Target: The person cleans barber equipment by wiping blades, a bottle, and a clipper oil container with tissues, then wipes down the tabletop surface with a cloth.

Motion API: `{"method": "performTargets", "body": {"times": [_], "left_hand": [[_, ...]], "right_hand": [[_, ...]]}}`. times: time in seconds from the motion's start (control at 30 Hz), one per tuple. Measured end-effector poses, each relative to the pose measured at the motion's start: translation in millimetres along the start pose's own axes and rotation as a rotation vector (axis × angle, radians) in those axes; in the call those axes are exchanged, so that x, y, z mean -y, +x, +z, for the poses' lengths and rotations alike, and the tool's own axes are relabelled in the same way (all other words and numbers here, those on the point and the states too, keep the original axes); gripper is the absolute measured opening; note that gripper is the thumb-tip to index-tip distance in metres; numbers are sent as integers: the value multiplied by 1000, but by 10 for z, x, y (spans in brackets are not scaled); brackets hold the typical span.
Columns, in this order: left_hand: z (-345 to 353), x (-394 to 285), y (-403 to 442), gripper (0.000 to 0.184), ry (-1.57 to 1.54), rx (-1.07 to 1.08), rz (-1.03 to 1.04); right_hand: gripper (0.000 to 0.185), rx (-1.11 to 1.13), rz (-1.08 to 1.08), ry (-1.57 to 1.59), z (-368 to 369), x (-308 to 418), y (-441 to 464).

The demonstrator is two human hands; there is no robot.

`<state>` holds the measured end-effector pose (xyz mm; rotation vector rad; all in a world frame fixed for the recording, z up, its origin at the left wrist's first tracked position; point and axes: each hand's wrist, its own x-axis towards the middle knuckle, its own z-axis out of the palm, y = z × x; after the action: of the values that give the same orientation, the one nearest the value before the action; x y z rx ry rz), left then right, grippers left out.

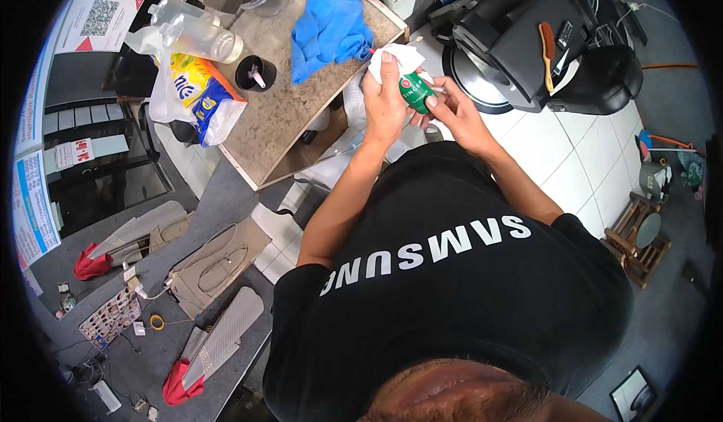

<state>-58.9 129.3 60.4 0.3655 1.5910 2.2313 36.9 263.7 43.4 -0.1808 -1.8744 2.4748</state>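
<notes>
Both hands are raised together in front of my chest, beside the corner of a worn table (279,117). My left hand (384,109) is closed around a crumpled white tissue (405,56), its thumb pressed on it. Between the hands is a green Singer oil bottle (415,93), tilted, its label facing up. The fingers of my right hand (461,119) grip the bottle's lower end. The tissue covers the bottle's upper end. A small red tip shows at the tissue's left edge; what it belongs to I cannot tell.
On the table lie a blue cloth (330,32), a black cup (254,73), clear plastic bottles (197,38) and a yellow-and-blue plastic pack (199,94). A black padded chair (595,83) stands at right, carrying a brush (547,53). A grey counter with cables is at lower left.
</notes>
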Motion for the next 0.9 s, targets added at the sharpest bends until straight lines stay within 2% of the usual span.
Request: {"method": "performTargets", "body": {"times": [0.03, 0.07, 0.17, 0.27, 0.37, 0.47, 0.57, 0.67, 0.77, 0.87, 0.9], "left_hand": [[-4, -24, -3, 50, -39, 31, -26], [9, -24, -5, 49, -41, 25, -6], [0, -22, 1, 42, 22, 29, 1], [5, 172, 15, 39, 60, -62, 64], [45, 165, -88, 35, -4, -67, 30], [121, 288, -149, 34, 38, -110, 115], [106, 309, -155, 35, 0, -40, 120], [132, 359, -206, 30, 109, 53, 114], [46, 344, -183, 31, 138, 8, 135], [-43, 156, -171, 32, 274, -90, 194], [-102, 156, -147, 34, 349, -40, 208]], "right_hand": [[35, 97, 124, 160, -10, 50, -1], [28, 97, 69, 166, -12, 12, -3], [33, -26, -56, 93, 46, -16, -3], [38, -212, -261, -230, 134, -140, 2], [41, -283, -295, -567, 158, -114, -40], [41, -345, -454, -748, 184, -74, -32], [42, -348, -531, -744, 173, -136, -2], [40, -373, -596, -737, 187, -162, 51], [37, -276, -486, -738, 162, -77, 17], [31, -178, -499, -650, 22, 30, 25], [29, -242, -457, -624, -35, 81, 52]]}}
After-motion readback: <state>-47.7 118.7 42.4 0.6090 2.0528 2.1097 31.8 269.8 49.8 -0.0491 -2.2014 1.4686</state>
